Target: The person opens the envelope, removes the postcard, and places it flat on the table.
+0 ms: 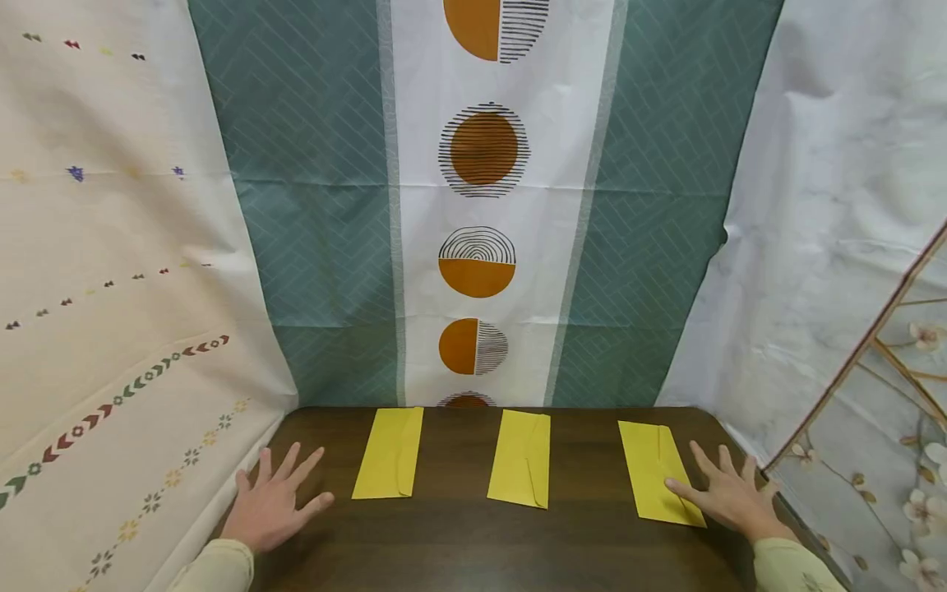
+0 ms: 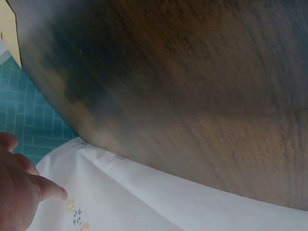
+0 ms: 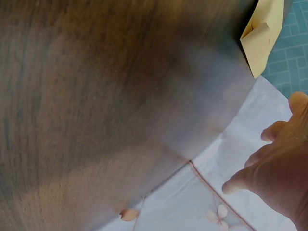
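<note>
Three yellow envelopes lie apart on a dark brown wooden table [image 1: 444,543]: a left envelope [image 1: 388,452], a middle envelope [image 1: 520,458] and a right envelope [image 1: 654,473]. My left hand [image 1: 272,501] is spread, fingers apart, over the table's left side, nearest the left envelope and holding nothing. Over the right side my right hand [image 1: 728,493] is likewise spread, its thumb overlapping the right envelope in the head view; whether it touches cannot be told. In the right wrist view that envelope [image 3: 262,41] shows a folded flap beside the right hand [image 3: 279,168]. The left wrist view catches the left hand [image 2: 21,192] at its edge.
A green and white curtain [image 1: 325,247] with orange circles hangs behind the table. Cream patterned cloth [image 1: 133,329] borders the left side, and white floral cloth [image 1: 836,247] the right. Bare wood lies between the envelopes and along the near side.
</note>
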The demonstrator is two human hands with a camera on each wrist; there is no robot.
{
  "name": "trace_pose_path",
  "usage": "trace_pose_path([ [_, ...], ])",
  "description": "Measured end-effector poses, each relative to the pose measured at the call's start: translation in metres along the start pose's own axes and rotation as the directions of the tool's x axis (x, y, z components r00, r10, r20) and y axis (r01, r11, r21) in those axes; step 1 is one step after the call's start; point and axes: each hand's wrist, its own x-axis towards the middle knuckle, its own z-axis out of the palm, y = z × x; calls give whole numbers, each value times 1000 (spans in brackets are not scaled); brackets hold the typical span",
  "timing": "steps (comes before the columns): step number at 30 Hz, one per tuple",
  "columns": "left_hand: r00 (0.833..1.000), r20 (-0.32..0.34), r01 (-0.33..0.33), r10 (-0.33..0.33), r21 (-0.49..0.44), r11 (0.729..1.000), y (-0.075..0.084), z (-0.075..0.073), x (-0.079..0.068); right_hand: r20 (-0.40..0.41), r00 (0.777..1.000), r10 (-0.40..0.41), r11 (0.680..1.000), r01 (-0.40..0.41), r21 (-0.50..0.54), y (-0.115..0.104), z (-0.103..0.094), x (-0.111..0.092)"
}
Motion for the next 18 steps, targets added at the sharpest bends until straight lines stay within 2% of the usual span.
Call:
trace_pose_path([
  [12,1000,-3,-2,2,1,1000,-6,9,-5,-14,1000,-22,999,22,-34,-8,9,3],
  [18,1000,-9,13,-13,-44,999,-6,10,-4,-87,994,-66,996,61,-62,-15,13,7],
])
